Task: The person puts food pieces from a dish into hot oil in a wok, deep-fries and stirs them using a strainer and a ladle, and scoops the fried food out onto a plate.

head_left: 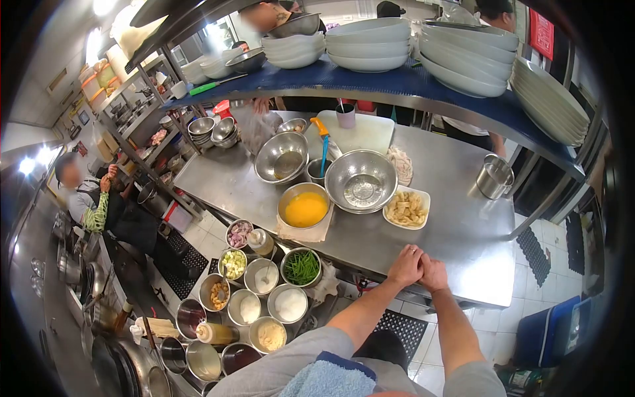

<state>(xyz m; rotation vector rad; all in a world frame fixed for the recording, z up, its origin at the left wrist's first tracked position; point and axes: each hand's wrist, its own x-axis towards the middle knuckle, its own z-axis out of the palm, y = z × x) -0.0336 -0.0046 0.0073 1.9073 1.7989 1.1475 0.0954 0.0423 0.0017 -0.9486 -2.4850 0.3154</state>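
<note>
My left hand (405, 266) and my right hand (434, 274) meet at the front edge of the steel table (456, 238), pressed against each other with fingers closed. No object shows in either. Nearest to them is a white square dish (406, 208) of pale sliced pieces. Behind it stands a large steel bowl (361, 181), wet inside. A bowl of yellow-orange liquid (305, 209) rests on a cloth to the left. Farther back are another steel bowl (281, 157) and a steel pot (318, 172) with a blue-handled utensil (324, 159) in it.
Several ingredient containers, including chopped greens (301, 267) and white powder (290, 303), stand left of me. White bowls (368, 46) fill the overhead shelf (317, 74). A white cutting board (360, 135) and a steel pitcher (495, 177) sit farther back. A co-worker (99, 198) stands at left.
</note>
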